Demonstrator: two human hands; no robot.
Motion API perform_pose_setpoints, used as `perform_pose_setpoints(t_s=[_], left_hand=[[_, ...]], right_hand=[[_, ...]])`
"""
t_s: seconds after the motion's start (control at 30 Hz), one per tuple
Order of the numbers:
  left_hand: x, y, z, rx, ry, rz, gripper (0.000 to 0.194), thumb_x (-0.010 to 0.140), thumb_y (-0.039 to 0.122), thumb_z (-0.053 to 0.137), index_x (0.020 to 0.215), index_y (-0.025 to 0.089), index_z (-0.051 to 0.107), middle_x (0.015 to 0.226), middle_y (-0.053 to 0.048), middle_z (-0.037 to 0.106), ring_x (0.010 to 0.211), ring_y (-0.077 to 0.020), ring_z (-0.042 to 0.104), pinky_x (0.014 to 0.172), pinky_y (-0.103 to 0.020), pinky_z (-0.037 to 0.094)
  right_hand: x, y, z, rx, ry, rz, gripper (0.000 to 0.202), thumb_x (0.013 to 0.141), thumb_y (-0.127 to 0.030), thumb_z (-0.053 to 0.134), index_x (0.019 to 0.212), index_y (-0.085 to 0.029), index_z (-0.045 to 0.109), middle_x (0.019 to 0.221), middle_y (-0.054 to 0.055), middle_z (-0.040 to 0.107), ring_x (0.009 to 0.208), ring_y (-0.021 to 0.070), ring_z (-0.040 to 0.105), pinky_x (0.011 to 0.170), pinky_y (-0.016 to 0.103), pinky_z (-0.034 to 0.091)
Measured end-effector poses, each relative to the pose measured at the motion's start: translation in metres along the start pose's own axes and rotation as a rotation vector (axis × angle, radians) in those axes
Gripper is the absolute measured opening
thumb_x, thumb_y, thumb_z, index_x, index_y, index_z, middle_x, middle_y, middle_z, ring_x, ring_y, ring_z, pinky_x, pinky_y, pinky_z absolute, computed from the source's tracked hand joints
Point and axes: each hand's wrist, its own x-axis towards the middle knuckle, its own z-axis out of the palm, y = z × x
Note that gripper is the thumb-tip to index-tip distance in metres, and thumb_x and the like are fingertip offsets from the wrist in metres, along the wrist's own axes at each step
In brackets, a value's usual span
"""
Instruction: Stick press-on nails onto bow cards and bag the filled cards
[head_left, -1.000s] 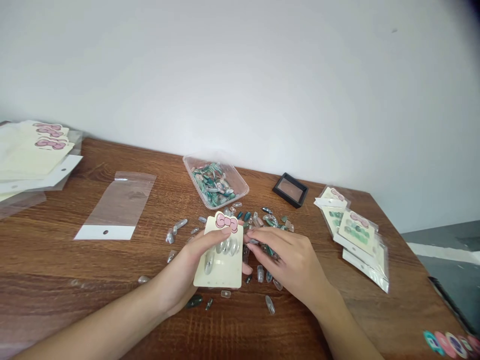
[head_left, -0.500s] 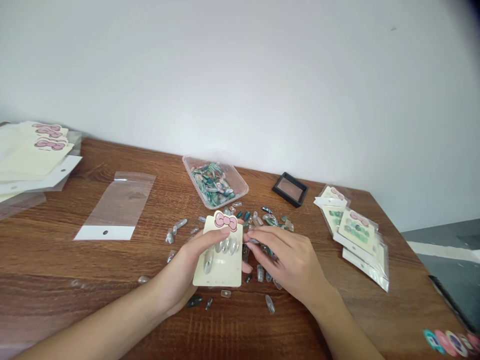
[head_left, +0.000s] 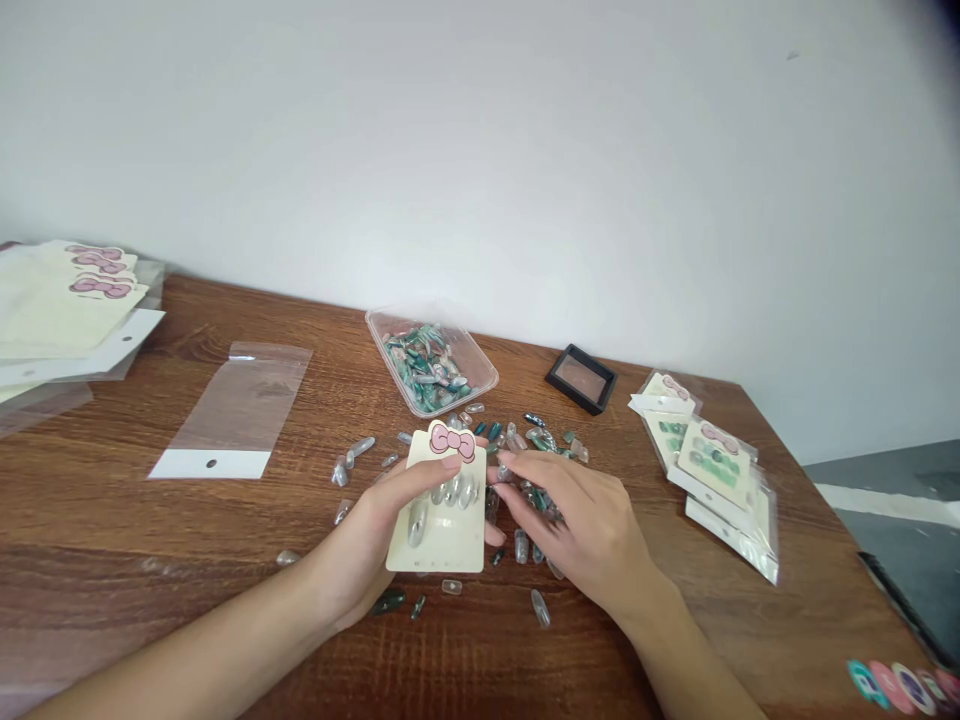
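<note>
My left hand (head_left: 375,520) holds a cream card (head_left: 442,545) with a pink bow at its top, the thumb across its face. Several clear, silvery false nails (head_left: 454,491) sit on the card, with a larger one (head_left: 418,522) at its lower left. Just right of the card, my right hand (head_left: 577,510) has a small clear nail (head_left: 505,469) between thumb and fingertips. Loose clear, grey and dark green nails (head_left: 521,546) lie on the table around and beneath both hands.
Behind the hands stands a clear plastic tub (head_left: 484,372) of green nails, with a black frame (head_left: 581,379) to its right. Packaged cards (head_left: 716,465) lie at the right, a transparent bag (head_left: 232,410) and stacked cards (head_left: 60,310) at the left.
The nail in my right fingertips has turned and risen slightly, and the thumb and fingers have shifted a little. My left hand and the card are almost unmoved.
</note>
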Motion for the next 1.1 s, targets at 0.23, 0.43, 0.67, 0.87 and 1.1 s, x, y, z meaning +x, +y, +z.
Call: perform_pose_setpoints(t_s=[0.23,0.43,0.67,0.87,1.1], left_hand=[[-0.0003,-0.0008,0.0023,-0.018,0.016,0.007,0.049,0.085,0.036,0.067,0.127,0.011,0.063,0.092,-0.013,0.079,0.073,-0.0267,0.074,0.067,-0.035,0.056],[0.0001,-0.0017,0.0019,-0.009,0.036,0.010,0.051,0.084,0.037,0.067,0.129,0.013,0.062,0.090,-0.013,0.079,0.076,-0.0277,0.075,0.069,-0.035,0.057],[0.0000,-0.0008,0.0017,0.002,0.046,0.011,0.050,0.083,0.039,0.068,0.124,0.009,0.064,0.087,-0.014,0.079,0.078,-0.0282,0.075,0.071,-0.035,0.057],[0.0007,-0.0031,0.0010,-0.003,0.048,0.025,0.057,0.081,0.038,0.071,0.131,0.013,0.060,0.101,-0.014,0.078,0.080,-0.0291,0.075,0.071,-0.037,0.057],[-0.0007,-0.0064,0.0009,0.076,0.066,0.034,0.061,0.081,0.042,0.072,0.133,0.015,0.057,0.093,-0.013,0.078,0.083,-0.0292,0.074,0.071,-0.035,0.055]], right_hand=[[0.0040,-0.0018,-0.0016,-0.006,0.009,0.063,0.018,0.091,-0.016,0.064,0.109,-0.017,0.067,0.108,0.008,0.075,0.096,0.0184,0.073,0.081,0.030,0.062],[0.0035,-0.0005,-0.0013,-0.023,-0.003,0.015,0.015,0.091,-0.014,0.063,0.102,-0.019,0.072,0.108,0.006,0.076,0.094,0.0179,0.074,0.084,0.032,0.063],[-0.0005,0.0012,-0.0008,-0.039,-0.059,0.028,0.017,0.092,-0.017,0.063,0.106,-0.019,0.073,0.112,0.007,0.075,0.096,0.0197,0.073,0.082,0.033,0.063],[-0.0002,0.0007,0.0009,0.026,-0.054,0.097,0.014,0.092,-0.016,0.064,0.102,-0.019,0.073,0.110,0.006,0.075,0.094,0.0183,0.073,0.084,0.033,0.062],[0.0031,-0.0017,-0.0001,0.027,-0.028,0.122,0.016,0.091,-0.015,0.064,0.105,-0.019,0.071,0.110,0.006,0.076,0.100,0.0183,0.073,0.091,0.033,0.061]])
